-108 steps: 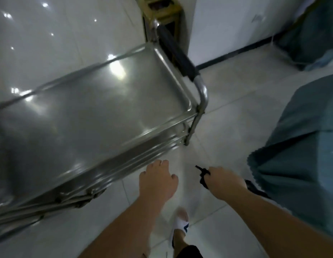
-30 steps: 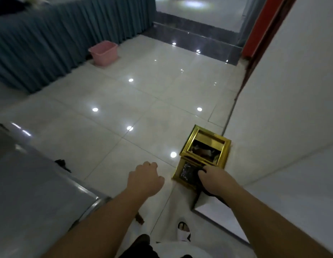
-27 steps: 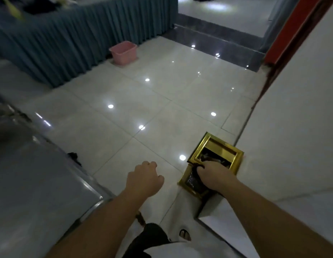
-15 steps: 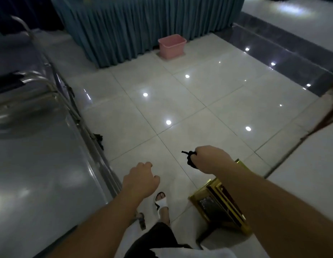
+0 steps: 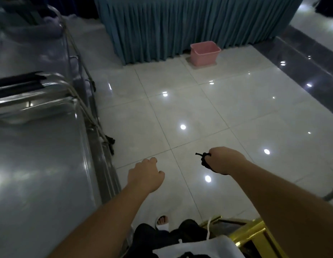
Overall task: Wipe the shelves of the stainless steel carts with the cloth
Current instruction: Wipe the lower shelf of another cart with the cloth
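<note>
Surroundings: pink plastic bin (image 5: 204, 53) on the tiled floor (image 5: 227, 108) against the teal pleated table skirt (image 5: 180, 25); gold-framed bin (image 5: 255, 237) at lower right by the feet. Stainless steel cart (image 5: 41, 155) stands left, a second cart (image 5: 31, 53) behind it. Right hand (image 5: 222, 160) clenches a dark cloth (image 5: 203, 159) above the floor, apart from the carts; left hand (image 5: 145, 175) loosely curled, holding nothing. Versus 0.5 s ago: view has swung left, gold bin lower in frame.

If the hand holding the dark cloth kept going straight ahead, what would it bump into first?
Probably nothing soon: the right hand gripping the cloth points over bare floor. Farther along stands the pink tub, though depth is hard to judge.
</note>
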### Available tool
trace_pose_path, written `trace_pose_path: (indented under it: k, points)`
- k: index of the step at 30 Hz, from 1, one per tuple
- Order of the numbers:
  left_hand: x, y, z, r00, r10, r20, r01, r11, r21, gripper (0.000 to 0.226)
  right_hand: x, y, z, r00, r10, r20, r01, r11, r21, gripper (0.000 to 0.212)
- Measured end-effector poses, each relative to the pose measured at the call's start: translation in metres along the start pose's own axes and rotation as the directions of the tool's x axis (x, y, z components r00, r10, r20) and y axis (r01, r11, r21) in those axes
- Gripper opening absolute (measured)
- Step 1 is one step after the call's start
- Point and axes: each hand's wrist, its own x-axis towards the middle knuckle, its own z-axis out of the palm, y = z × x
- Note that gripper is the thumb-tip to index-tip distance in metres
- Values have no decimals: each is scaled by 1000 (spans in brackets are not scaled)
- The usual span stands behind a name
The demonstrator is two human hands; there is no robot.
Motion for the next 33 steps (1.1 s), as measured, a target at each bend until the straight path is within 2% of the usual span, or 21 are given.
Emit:
trace_pose_path:
  k: [4, 8, 13, 15, 18, 22, 29, 33]
  points:
    - [15, -20, -18, 994, -106, -34, 103, 992, -67, 61, 44, -40, -24, 983, -181, 12, 180, 968, -173, 35]
    - [30, -45, -36, 969, -238, -68, 225, 961, -158, 57, 86, -100, -44, 926, -370, 78, 377, 886, -272, 41]
    - [58, -64, -56, 879, -467, -95, 419, 852, -314, 50, 141, -183, -70, 806, -555, 204, 590, 724, -359, 42]
    - [69, -65, -60, 816, -573, -79, 507, 774, -378, 46, 167, -210, -77, 748, -603, 277, 661, 643, -387, 42]
    - [74, -54, -57, 701, -713, -4, 619, 611, -493, 54, 199, -237, -85, 684, -636, 357, 728, 567, -385, 38]
    - [66, -30, -27, 552, -826, 113, 709, 394, -585, 55, 229, -255, -81, 629, -609, 483, 776, 452, -440, 37]
    - [38, 18, 45, 321, -897, 304, 715, 19, -699, 54, 222, -267, -47, 528, -576, 624, 835, 221, -504, 33]
    - [30, 30, 80, 247, -908, 339, 677, -89, -731, 51, 197, -275, -15, 499, -539, 678, 840, 108, -532, 34]
